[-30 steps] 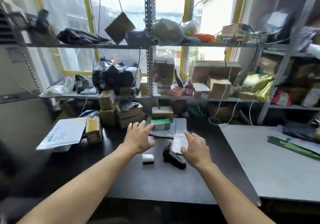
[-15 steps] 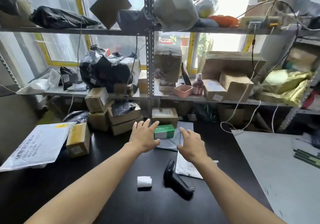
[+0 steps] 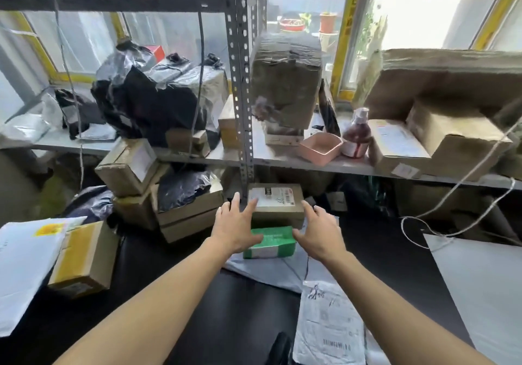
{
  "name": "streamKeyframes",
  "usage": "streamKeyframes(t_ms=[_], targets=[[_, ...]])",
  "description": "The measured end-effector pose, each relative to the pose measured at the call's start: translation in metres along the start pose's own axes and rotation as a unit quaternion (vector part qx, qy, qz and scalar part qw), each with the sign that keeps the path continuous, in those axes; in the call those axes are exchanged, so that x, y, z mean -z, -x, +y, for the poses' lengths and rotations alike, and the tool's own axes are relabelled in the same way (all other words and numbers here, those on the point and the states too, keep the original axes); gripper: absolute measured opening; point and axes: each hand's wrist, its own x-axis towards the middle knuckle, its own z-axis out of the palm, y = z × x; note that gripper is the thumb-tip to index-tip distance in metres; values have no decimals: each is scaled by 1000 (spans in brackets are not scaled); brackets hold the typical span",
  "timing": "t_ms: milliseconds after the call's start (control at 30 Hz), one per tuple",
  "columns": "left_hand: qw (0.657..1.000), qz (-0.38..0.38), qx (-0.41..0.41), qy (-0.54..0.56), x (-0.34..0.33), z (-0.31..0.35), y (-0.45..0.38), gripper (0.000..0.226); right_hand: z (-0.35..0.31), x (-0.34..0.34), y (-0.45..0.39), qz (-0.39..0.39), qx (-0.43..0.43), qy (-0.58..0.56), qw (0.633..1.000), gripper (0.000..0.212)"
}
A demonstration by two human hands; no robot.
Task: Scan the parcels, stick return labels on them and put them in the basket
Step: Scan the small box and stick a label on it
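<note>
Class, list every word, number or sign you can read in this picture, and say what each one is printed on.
None can be read for certain.
Brown box label: print, too blurred.
Green box: white print, too blurred.
White mailer bag: handwritten scrawl and a barcode, unreadable.
Large white mailer: yellow sticker and faint print, too blurred.
Bottle label: too small.

Both hands have pushed farther in: left hand [image 3: 236, 227] and right hand [image 3: 319, 233] now flank the green box [image 3: 271, 244].
</note>
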Motion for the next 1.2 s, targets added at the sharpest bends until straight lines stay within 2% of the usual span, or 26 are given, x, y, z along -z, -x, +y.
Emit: streamKeyframes(t_ms=[200, 367, 500, 633, 700, 867, 967, 1033, 1133, 1200], targets=[[998, -24, 2, 50, -29, -3, -92, 109, 1, -32, -86, -29, -26, -17, 999, 84], [992, -81, -5, 100, -54, -10, -137, 119, 6, -61, -124, -95, -53, -43, 993, 94], [993, -54, -12, 108, -57, -12, -151, 128, 9, -72, -129, -70, -56, -86, 992, 88], [993, -74, -17, 93, -48, -16, -149, 138, 13, -72, -122, -55, -40, -124, 990, 90], [993, -68, -12, 97, -45, -16, -140, 136, 12, -71, -116, -47, -32, -151, 987, 92], [987, 20, 10, 158, -37, -11, -103, 118, 4, -60, -96, 9, -31, -233, 972, 92], [977, 74, 29, 200, -28, -10, -80, 114, -6, -49, -79, 27, -58, -309, 949, 98], [968, 93, 44, 230, -20, -10, -66, 114, -14, -41, -67, 31, -84, -381, 920, 104], [950, 92, 67, 290, -4, -5, -41, 118, -28, -31, -43, 15, -134, -536, 834, 117], [940, 102, 67, 319, 7, 4, -16, 119, -41, -24, -25, -1, -130, -593, 795, 119]])
